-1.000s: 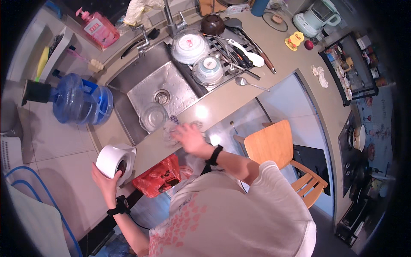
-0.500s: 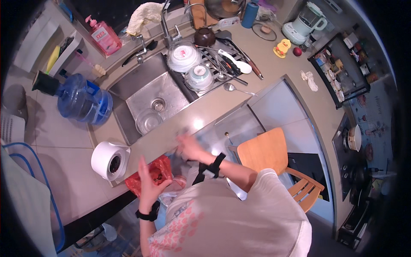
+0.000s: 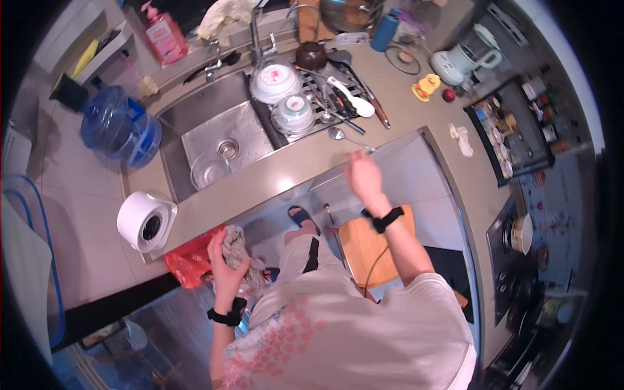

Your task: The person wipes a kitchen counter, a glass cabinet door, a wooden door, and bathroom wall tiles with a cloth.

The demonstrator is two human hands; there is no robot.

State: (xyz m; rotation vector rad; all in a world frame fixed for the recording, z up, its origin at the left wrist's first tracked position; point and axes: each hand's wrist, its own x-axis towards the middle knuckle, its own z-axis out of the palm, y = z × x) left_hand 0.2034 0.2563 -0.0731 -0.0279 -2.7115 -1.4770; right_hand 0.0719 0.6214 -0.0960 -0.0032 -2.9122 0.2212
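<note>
The left hand [image 3: 224, 257] has dropped below the bench's [image 3: 260, 195] front edge, its grip clenched on a grey rag [image 3: 235, 247], while the right hand [image 3: 364, 177], now released and empty, has swung toward the spoon [image 3: 344, 136], so wiping has paused.

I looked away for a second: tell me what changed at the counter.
The left hand let go of the paper roll, now standing on the counter, and took up a grey rag. The right hand moved right, empty. Sink and dishes unchanged.
</note>
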